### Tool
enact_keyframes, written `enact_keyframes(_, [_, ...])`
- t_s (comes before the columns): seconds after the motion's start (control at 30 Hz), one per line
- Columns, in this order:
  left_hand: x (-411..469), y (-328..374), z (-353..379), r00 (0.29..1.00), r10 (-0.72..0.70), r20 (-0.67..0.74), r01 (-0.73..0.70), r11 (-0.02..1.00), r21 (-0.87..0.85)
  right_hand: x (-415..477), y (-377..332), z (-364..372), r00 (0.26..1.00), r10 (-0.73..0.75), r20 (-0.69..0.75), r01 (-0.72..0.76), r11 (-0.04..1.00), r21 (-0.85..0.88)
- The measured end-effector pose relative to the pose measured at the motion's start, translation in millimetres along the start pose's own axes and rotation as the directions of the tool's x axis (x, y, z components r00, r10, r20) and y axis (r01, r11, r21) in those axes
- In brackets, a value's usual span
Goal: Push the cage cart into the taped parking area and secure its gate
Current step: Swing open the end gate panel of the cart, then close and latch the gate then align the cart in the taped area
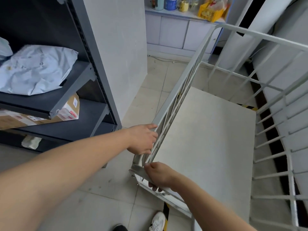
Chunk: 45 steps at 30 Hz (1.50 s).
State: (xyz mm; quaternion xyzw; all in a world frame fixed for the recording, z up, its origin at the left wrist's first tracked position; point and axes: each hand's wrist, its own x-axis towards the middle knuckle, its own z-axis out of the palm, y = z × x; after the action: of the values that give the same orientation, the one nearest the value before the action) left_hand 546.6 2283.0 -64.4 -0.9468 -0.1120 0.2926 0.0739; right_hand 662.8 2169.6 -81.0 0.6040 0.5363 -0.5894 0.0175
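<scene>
— Hands first: how many are on the cage cart [206, 139], and why there?

— Two, both at the near left corner. The left hand [142, 139] lies against the outside of the left side panel [180, 90], fingers spread loosely along the bars rather than wrapped round one; I'd judge it steadies that panel. The right hand [160, 175] is closed over the top rail of the near gate [146, 174], fingertips curled under its edge, right where gate meets side panel. That looks like someone bringing the two frames together so a catch can engage, though I can't see a latch from here.

— And the cart itself, is it parked?

— It stands on the tiled floor between the grey shelving unit [100, 77] and the white wall on the right. Yellow-and-black floor tape [165, 212] shows beneath the near edge by the person's white shoe [158, 220], and a second piece [248, 106] peeks out past the far end of the cart's pale floor. So I'd say it sits roughly within the marked bay, but the lines are mostly hidden.

— Anything loaded?

— Nothing; the cart is empty. On the shelves I count one crumpled grey mailer bag [36, 69] up top and one cardboard box [50, 114] below.

— What remains?

— Fastening the gate, I'd guess.
</scene>
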Motion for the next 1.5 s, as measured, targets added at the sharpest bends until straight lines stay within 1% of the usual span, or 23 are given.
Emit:
enact_keyframes(0.07, [2,-7,-2,0.999,0.048,0.019,-0.048,0.999,0.002,4,-2,4,0.999,0.022,-0.029,-0.023,0.998,-0.056])
enact_keyframes(0.1, [4,-10,-3,0.997,0.072,0.030,-0.072,0.997,0.011,5,-2,7,0.997,0.029,-0.067,-0.036,0.993,-0.109])
enact_keyframes(0.17, [9,-18,-4,0.990,0.133,0.039,-0.134,0.990,0.035,6,-2,14,0.984,0.023,-0.179,-0.064,0.972,-0.227])
enact_keyframes(0.23, [15,-27,-5,0.980,0.195,0.042,-0.197,0.979,0.045,7,-3,22,0.960,0.019,-0.281,-0.106,0.949,-0.297])
enact_keyframes(0.3, [21,-35,-4,0.966,0.256,0.048,-0.258,0.964,0.067,9,-4,27,0.936,0.044,-0.349,-0.160,0.937,-0.311])
enact_keyframes(0.4, [29,-39,-2,0.947,0.317,0.049,-0.320,0.943,0.091,8,-8,28,0.906,0.108,-0.409,-0.240,0.928,-0.286])
enact_keyframes(0.6, [46,-34,-17,0.910,0.401,0.109,-0.409,0.910,0.065,0,-6,24,0.846,0.278,-0.455,-0.402,0.893,-0.201])
enact_keyframes(0.73, [53,-18,-15,0.868,0.477,0.137,-0.489,0.870,0.068,-8,2,34,0.807,0.328,-0.491,-0.469,0.861,-0.195])
enact_keyframes(0.83, [52,-16,-16,0.846,0.513,0.144,-0.525,0.849,0.057,-10,3,39,0.785,0.332,-0.524,-0.495,0.844,-0.206])
enact_keyframes(1.13, [52,-18,-16,0.828,0.542,0.141,-0.554,0.831,0.056,-9,6,42,0.763,0.289,-0.577,-0.502,0.828,-0.249])
enact_keyframes(1.3, [52,-19,-12,0.836,0.541,0.090,-0.547,0.834,0.069,-4,12,45,0.754,0.274,-0.597,-0.495,0.835,-0.241])
enact_keyframes(1.5, [52,-24,-14,0.840,0.535,0.085,-0.540,0.841,0.041,-1,14,45,0.733,0.244,-0.634,-0.489,0.838,-0.242])
